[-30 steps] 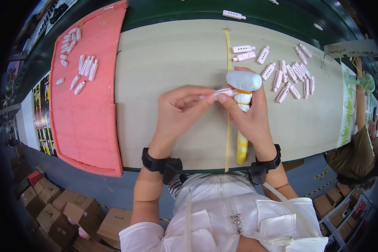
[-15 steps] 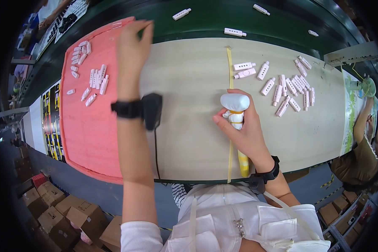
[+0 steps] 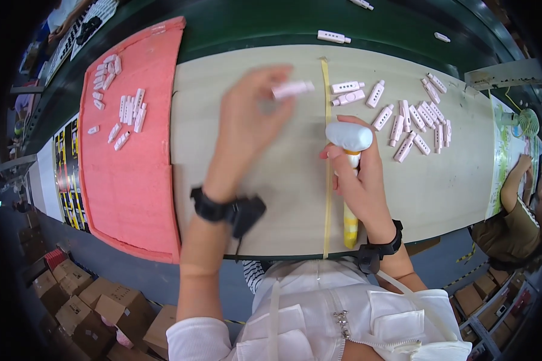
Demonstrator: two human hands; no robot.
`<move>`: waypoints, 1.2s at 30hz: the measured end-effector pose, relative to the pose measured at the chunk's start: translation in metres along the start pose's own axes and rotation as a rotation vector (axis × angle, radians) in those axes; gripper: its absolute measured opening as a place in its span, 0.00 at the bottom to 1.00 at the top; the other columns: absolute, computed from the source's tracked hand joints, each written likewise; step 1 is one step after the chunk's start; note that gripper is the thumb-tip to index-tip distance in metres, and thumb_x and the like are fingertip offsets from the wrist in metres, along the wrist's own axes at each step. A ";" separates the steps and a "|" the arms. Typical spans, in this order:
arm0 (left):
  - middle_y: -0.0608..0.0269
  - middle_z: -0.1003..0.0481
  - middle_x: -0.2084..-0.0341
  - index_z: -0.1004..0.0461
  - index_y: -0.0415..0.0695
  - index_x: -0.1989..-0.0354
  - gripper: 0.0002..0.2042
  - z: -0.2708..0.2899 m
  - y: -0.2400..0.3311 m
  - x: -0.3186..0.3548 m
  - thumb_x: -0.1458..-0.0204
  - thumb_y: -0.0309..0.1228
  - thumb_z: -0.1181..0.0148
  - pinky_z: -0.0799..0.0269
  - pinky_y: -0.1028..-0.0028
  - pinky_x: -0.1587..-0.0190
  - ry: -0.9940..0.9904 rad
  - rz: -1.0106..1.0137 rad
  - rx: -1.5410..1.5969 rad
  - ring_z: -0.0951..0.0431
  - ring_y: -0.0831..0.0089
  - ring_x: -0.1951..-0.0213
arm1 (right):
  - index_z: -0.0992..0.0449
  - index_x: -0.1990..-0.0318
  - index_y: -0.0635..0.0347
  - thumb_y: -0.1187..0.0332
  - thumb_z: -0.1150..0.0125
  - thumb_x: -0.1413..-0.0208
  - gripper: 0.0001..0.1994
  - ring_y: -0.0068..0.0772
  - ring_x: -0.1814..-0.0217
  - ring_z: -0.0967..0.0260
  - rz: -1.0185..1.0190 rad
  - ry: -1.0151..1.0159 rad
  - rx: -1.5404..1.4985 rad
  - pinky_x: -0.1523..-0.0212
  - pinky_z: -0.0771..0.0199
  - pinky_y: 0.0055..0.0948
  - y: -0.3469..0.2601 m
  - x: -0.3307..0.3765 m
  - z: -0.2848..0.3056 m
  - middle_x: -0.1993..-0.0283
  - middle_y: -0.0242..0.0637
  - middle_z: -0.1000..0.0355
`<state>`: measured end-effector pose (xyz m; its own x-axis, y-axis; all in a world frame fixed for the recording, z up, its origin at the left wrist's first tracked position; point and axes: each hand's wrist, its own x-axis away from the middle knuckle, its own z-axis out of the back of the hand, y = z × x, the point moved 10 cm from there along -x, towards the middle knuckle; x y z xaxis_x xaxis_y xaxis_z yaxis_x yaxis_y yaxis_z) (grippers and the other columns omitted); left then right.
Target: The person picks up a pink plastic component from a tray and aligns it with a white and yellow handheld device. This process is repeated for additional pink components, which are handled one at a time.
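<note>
My left hand (image 3: 256,111), blurred by motion, pinches a pale pink stick-shaped device (image 3: 293,89) above the grey work surface. The device has a narrower tip pointing right. My right hand (image 3: 361,174) is wrapped around the handle of a mallet (image 3: 349,136), whose head is covered in white wrapping with yellow bands below it. The mallet's yellow handle end reaches toward the table's near edge. Just right of the mallet lies a loose group of similar pink devices (image 3: 397,130), several showing a row of dark dots.
A pink padded mat (image 3: 132,192) at the left bears more pink devices and small pieces. Yellow tape (image 3: 327,198) divides the grey surface. A dark green belt (image 3: 253,36) behind carries a few devices. Another person (image 3: 512,222) sits at the right beside a small green fan (image 3: 527,124).
My left hand has come back from the far edge near the mat and now holds a pink device. One device no longer shows on the belt. The mallet's head has shifted slightly right.
</note>
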<state>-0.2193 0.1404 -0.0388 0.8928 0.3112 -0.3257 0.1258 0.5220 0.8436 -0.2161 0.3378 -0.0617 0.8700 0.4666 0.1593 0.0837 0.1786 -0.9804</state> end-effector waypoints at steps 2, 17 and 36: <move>0.56 0.18 0.62 0.21 0.42 0.49 0.19 -0.008 0.012 0.041 0.52 0.18 0.33 0.20 0.70 0.59 -0.005 0.112 0.067 0.16 0.64 0.62 | 0.37 0.35 0.58 0.66 0.45 0.32 0.20 0.19 0.70 0.29 -0.168 -0.038 -0.049 0.72 0.30 0.22 0.003 0.002 0.000 0.59 0.35 0.25; 0.67 0.18 0.67 0.26 0.46 0.44 0.29 -0.028 0.006 0.096 0.60 0.19 0.31 0.31 0.60 0.48 0.030 0.186 0.024 0.25 0.59 0.56 | 0.36 0.36 0.59 0.65 0.49 0.30 0.18 0.19 0.75 0.31 0.087 -0.091 0.432 0.78 0.34 0.21 0.000 0.016 -0.021 0.65 0.34 0.24; 0.56 0.21 0.57 0.27 0.34 0.45 0.19 -0.030 -0.005 0.098 0.46 0.14 0.34 0.19 0.72 0.47 0.028 0.520 0.723 0.19 0.72 0.52 | 0.37 0.35 0.60 0.72 0.34 0.38 0.26 0.13 0.76 0.34 0.006 0.072 -0.078 0.79 0.36 0.17 0.003 0.000 -0.002 0.60 0.32 0.24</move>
<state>-0.1452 0.1917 -0.0881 0.9031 0.3938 0.1712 -0.0417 -0.3163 0.9477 -0.2151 0.3367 -0.0645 0.9031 0.4034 0.1471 0.1133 0.1066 -0.9878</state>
